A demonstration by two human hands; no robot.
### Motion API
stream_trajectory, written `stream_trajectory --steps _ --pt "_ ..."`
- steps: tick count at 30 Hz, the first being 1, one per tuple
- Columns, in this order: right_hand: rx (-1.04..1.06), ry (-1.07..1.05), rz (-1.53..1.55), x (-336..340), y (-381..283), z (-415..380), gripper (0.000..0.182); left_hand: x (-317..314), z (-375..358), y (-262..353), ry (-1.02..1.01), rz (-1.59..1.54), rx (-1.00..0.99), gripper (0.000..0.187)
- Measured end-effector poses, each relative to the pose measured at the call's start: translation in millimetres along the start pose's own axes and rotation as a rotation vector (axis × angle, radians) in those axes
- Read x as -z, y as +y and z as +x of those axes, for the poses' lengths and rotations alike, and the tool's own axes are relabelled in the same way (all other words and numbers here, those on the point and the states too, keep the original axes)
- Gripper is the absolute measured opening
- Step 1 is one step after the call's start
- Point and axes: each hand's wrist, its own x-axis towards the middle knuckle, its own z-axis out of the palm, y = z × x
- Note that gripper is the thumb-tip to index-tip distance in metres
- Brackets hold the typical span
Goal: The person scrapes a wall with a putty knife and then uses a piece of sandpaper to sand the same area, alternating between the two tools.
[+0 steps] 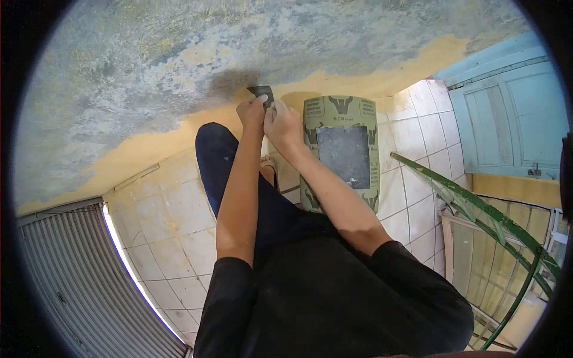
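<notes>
My left hand [252, 112] is closed, its thumb pressed on a small dark piece of sandpaper [260, 91] held in front of the wall. Right beside it, my right hand [283, 124] is also closed, with its fingertips at the lower edge of the same piece. How far its fingers wrap round the piece is hidden. To the right, a green sheet [340, 110] printed with bull heads and lettering lies on the floor. On top of it rests a dark grey rectangular sheet [343, 156] with pale dusty marks.
A wall [179, 65] with patchy grey and yellow paint rises in front. White tiles [179, 238] cover the floor. A ribbed metal shutter [83, 274] stands left, a blue door [507, 119] right, and a green metal frame [477, 206] leans at the lower right.
</notes>
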Motion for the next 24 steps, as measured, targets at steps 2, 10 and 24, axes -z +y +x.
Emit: stream_trajectory --steps 2,10,24 --pt "-0.001 -0.003 -0.003 -6 -1 10 0.016 -3 0 -1 -0.048 -0.268 0.030 0.021" --pt "0.001 -0.034 0.031 -5 -4 8 0.016 5 -3 21 -0.005 0.023 -0.028 0.025" --pt "-0.020 -0.005 0.025 -11 0 1 0.019 6 5 2 0.037 -0.021 0.042 0.027"
